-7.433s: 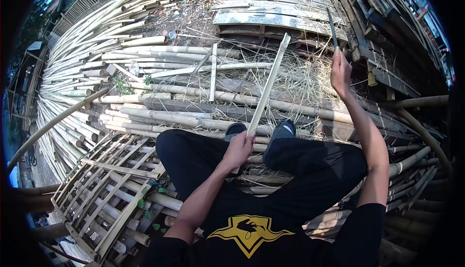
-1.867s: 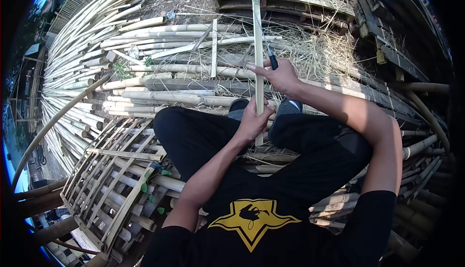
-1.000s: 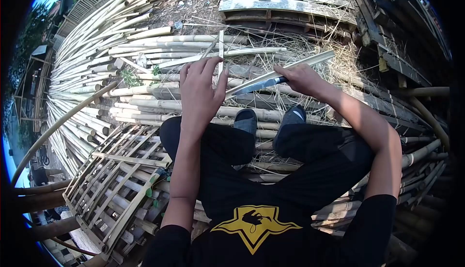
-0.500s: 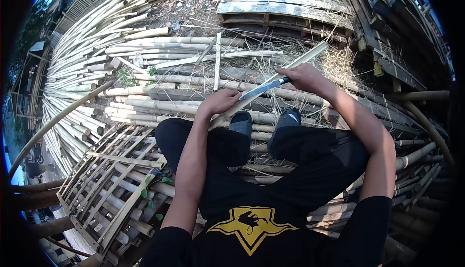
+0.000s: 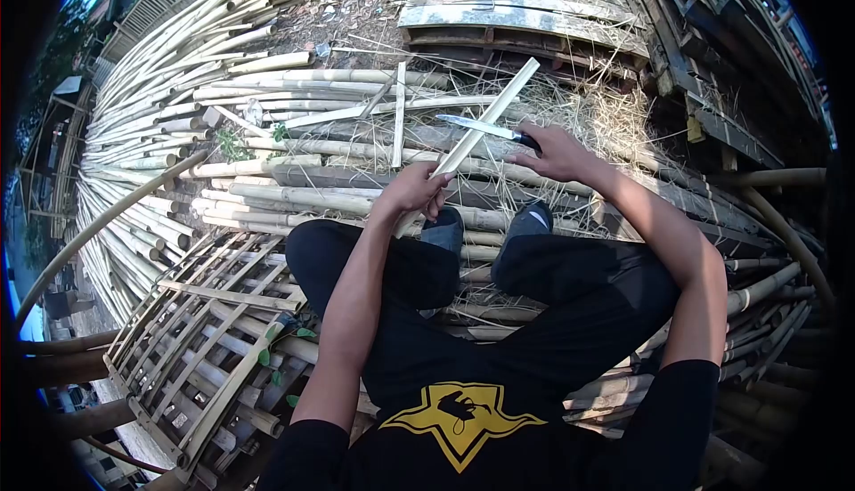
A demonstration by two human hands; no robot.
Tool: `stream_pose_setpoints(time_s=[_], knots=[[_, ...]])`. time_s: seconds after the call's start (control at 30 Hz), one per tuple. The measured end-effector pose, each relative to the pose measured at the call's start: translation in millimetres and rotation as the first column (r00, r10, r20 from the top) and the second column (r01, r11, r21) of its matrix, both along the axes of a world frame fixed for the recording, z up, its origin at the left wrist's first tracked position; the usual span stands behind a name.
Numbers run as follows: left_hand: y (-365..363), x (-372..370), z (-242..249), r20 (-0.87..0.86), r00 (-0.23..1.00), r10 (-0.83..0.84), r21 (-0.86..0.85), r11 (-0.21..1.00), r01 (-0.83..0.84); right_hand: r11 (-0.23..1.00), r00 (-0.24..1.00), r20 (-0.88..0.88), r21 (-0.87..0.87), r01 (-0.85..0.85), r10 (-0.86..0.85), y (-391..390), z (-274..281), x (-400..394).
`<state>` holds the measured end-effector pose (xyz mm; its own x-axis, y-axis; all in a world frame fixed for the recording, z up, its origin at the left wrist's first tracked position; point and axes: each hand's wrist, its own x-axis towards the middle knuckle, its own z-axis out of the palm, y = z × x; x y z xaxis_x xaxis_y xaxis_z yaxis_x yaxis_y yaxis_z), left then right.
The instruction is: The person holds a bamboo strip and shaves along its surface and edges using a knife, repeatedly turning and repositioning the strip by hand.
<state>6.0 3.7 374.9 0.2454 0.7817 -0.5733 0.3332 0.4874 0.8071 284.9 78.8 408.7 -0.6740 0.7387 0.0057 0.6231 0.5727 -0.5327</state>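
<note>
A split bamboo strip (image 5: 488,120) slants up and away from me, and my left hand (image 5: 413,191) is closed round its lower part. My right hand (image 5: 554,150) grips a knife (image 5: 478,126) by its dark handle, with some fingers loosely extended. The blade points left and crosses over the strip's upper half in this view. Both hands are above my feet, in front of my bent knees. The strip's lowest end shows just below my left hand, near my left shoe (image 5: 443,227).
Bamboo poles (image 5: 356,193) lie in rows beneath and ahead. A thin bamboo slat (image 5: 399,117) rests across them. Wooden pallets (image 5: 525,17) stand ahead, with stacked timber at the right. A slatted bamboo frame (image 5: 209,326) is at my left, beside leafy sprigs. Straw shavings (image 5: 614,117) cover the ground.
The bamboo strip has swung to a steeper angle, its far end moving left. The knife has turned, its tip now farther from my left hand and higher up.
</note>
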Motion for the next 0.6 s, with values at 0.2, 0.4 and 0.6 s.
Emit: stream_pose_setpoints(time_s=[0.2, 0.4, 0.6], knots=[[5.7, 5.7, -3.1, 0.078, 0.995, 0.069, 0.035, 0.997, -0.072, 0.986, 1.0, 0.011, -0.165, 0.022, -0.021, -5.2, -23.8, -15.4], [2.7, 18.3, 0.0, 0.093, 0.99, 0.103, 0.02, 0.994, -0.105, 0.976, 0.995, 0.092, -0.217, -0.008, 0.029, -14.8, -26.9, -22.9], [1.4, 23.4, 6.9, 0.151, 0.977, 0.15, -0.024, 0.989, -0.148, 0.977, 0.991, 0.131, -0.215, 0.003, 0.026, -23.3, -30.7, -27.3]])
